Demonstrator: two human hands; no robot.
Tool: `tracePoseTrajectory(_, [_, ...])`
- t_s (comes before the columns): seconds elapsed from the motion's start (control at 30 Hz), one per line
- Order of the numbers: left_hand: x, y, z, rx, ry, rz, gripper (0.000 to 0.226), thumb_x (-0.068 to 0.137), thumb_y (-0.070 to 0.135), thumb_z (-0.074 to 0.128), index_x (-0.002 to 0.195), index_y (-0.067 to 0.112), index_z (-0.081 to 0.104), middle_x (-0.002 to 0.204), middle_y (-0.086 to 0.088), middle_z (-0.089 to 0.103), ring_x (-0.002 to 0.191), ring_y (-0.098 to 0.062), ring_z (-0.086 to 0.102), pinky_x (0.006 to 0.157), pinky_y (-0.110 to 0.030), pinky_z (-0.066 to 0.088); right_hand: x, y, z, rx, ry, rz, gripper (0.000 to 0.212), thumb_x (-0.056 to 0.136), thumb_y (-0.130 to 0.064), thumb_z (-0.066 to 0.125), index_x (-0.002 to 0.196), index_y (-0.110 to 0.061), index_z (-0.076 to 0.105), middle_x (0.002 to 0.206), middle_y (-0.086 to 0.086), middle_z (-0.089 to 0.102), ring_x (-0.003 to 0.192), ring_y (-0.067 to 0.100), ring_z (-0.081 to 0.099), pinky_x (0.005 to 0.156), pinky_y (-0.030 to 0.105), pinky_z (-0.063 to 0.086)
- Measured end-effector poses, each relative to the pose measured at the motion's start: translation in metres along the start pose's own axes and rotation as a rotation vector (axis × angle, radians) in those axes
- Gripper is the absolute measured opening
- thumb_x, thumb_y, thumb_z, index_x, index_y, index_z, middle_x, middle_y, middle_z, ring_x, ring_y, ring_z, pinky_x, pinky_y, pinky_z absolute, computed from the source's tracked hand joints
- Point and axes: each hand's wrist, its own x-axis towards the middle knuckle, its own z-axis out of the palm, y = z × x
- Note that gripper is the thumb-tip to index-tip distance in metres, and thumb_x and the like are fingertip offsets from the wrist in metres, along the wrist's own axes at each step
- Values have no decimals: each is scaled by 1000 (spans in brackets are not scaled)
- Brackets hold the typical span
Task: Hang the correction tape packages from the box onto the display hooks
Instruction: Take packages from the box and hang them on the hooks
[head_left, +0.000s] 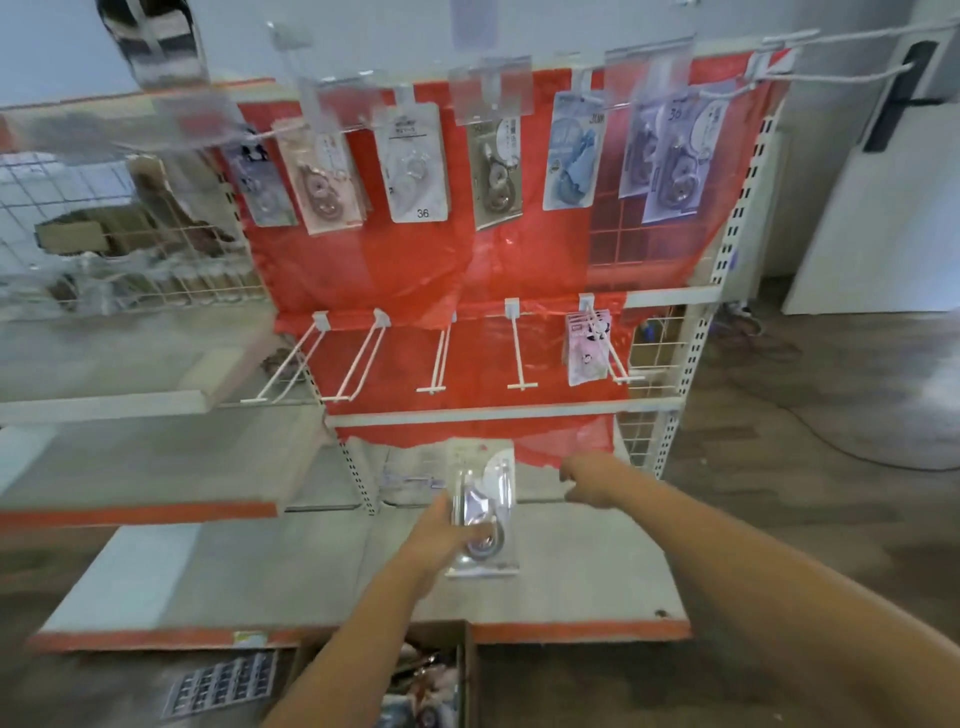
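The left hand (447, 535) is gripping a correction tape package (483, 512) by its lower half, holding it upright in front of the red display panel (395, 270), below the lower row of white hooks (517, 348). The right hand (584, 480) is reaching toward the panel's lower edge, just right of the package; its fingers are too blurred to read. Hung packages (418, 166) are lining the panel's upper row, and one small bunch (587, 345) is hanging on the rightmost lower hook. A cardboard box (436, 675) is sitting open beneath the panel, under the left forearm.
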Motion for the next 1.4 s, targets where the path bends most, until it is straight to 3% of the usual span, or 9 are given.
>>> tracePoseTrajectory(0.13, [-16,51,-13,-21,3,120,41,81,5,72,114,16,51,100,0,65,90,-12,62,74,-24,47,-26,-17,-53,-76,107,-2,35,92,-18,53,127,-10,55,128,9,58,116,26,54,94,33,43])
tracePoseTrajectory(0.23, [-21,93,-20,-17,-16,230,44,81,0,70,118,13,50,103,-1,66,92,-12,64,73,-21,49,-36,-22,-91,-73,177,7,37,90,-12,55,126,-9,54,126,9,59,113,25,55,95,33,45])
tracePoseTrajectory(0.33, [-18,136,-26,-43,-27,315,46,80,-5,69,117,14,51,105,-4,68,97,-21,67,84,-33,56,-40,-22,-125,-69,234,10,37,89,-10,54,127,-8,54,127,10,58,114,26,55,96,33,45])
tracePoseTrajectory(0.43, [-7,172,-27,-59,2,386,52,79,-7,69,122,14,49,114,-10,66,104,-26,65,94,-43,52,-39,-17,-154,-72,286,-4,35,90,-12,54,125,-8,55,126,10,59,112,26,56,91,30,44])
tracePoseTrajectory(0.67, [40,239,-15,90,21,541,44,77,0,74,106,25,52,101,-1,68,90,-12,67,79,-24,55,-8,7,-200,-98,308,-35,32,93,-16,51,121,-6,61,124,12,62,112,28,58,95,35,47])
tracePoseTrajectory(0.87, [74,282,-12,-91,78,677,58,75,-7,72,122,19,50,103,1,69,91,-9,69,74,-20,54,30,41,-219,-73,274,-100,34,92,-25,59,124,-15,59,128,5,59,117,23,54,96,29,42])
tracePoseTrajectory(0.97, [82,288,-16,-116,117,700,53,77,-7,70,119,18,50,102,2,68,89,-7,68,70,-15,52,44,50,-223,-70,257,-120,35,91,-22,59,126,-14,58,129,5,59,118,22,53,96,28,41])
tracePoseTrajectory(1.23, [97,291,-17,-145,96,689,42,81,-3,68,113,20,52,105,-3,68,91,-12,68,75,-20,54,70,53,-220,-60,199,-172,35,92,-24,58,124,-11,58,126,6,60,115,23,55,95,31,43])
tracePoseTrajectory(1.4, [120,290,-21,-104,119,623,41,82,9,72,118,16,54,112,-10,69,102,-26,67,90,-37,53,81,48,-223,-46,203,-196,37,93,-25,56,127,-10,55,128,7,59,117,25,53,97,34,44])
